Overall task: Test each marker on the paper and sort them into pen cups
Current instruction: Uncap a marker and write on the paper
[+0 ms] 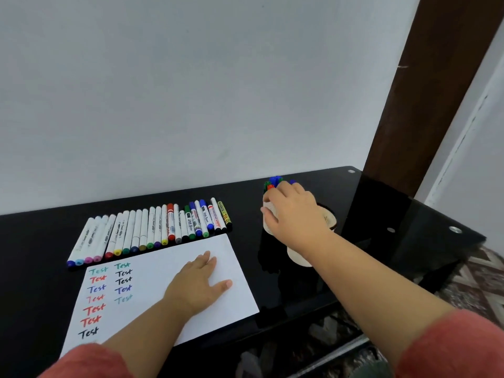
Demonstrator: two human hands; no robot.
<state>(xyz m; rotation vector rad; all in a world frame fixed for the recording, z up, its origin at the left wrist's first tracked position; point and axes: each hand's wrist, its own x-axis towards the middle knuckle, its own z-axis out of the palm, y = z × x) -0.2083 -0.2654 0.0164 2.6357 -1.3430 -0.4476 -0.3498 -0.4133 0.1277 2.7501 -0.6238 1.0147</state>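
A white paper lies on the black glass table, with several coloured "Test" words written down its left side. My left hand rests flat on the paper with straight fingers. Behind the paper a row of several markers lies side by side. At the right, my right hand reaches over a white pen cup and curls its fingers round the cup's upper side. Blue, green and red markers stick up from that cup behind my fingers.
A second pale cup stands just right of my right hand. A third cup shows under my right forearm. A white wall runs close behind the table. The table's right corner meets a dark wooden post; patterned floor lies below.
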